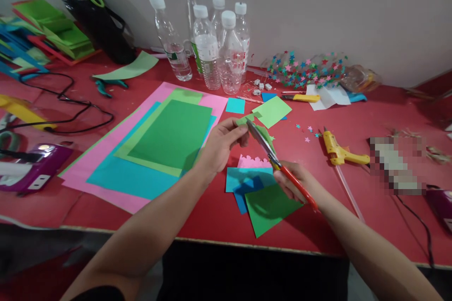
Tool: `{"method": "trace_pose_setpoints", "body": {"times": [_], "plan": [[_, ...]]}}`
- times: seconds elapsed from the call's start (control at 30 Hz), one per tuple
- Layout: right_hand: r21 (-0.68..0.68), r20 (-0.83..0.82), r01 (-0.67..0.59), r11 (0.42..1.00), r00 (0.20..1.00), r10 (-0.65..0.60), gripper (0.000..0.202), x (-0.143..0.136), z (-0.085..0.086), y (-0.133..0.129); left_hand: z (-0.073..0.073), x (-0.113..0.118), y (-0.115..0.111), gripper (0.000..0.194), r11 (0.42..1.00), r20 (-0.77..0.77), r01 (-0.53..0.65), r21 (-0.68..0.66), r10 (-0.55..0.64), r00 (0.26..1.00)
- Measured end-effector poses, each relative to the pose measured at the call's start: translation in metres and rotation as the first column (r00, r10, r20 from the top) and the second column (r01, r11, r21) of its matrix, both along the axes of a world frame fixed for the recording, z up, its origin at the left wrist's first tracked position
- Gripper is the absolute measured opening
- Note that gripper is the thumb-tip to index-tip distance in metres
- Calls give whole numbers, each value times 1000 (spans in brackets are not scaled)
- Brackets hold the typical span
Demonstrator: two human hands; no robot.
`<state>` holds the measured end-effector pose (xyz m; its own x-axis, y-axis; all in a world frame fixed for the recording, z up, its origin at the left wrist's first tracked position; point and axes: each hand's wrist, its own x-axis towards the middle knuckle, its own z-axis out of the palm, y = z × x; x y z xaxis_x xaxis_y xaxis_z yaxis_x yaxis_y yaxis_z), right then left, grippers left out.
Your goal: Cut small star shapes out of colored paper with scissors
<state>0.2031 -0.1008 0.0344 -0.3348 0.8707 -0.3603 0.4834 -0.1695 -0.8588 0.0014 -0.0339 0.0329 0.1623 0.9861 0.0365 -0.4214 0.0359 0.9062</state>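
Left grip (223, 143) pinches thin green paper (250, 117) beside the red-handled metal scissors (263, 142) — apparently steadying it; right grip (305, 178) encloses the scissors — likely for leverage.

The bottle labels (206, 49) are too blurred to read.

You are at a craft workspace, though whether in a home or a workshop is unclear: your red table (212, 223) bears coloured sheets (173, 129), a yellow glue gun (341, 153), a yellow cutter knife (306, 98), teal-handled pliers (100, 87) and tiny stars (307, 140), and you hold scissors (267, 147).
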Motion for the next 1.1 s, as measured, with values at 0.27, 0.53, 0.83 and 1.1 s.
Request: {"method": "trace_pose_setpoints", "body": {"times": [0.27, 0.53, 0.83, 1.1], "plan": [[25, -25, -3, 1000, 1000, 4, 43, 1, -9, 1, -2, -2, 3, 9, 998, 27, -65, 0, 65, 998], [36, -12, -37, 999, 999, 38, 42, 5, -4, 1, -3, -6, 4, 10, 982, -124, -132, 137, 149, 981], [10, -16, -144, 989, 989, 144, 44, 11, 7, 2, 2, -11, 4, 21, 931, -313, -187, 313, 287, 905], [14, -41, -111, 994, 993, 112, 47, 11, 3, 2, 4, -12, 4, 22, 915, -378, -129, 383, 283, 882]]}}
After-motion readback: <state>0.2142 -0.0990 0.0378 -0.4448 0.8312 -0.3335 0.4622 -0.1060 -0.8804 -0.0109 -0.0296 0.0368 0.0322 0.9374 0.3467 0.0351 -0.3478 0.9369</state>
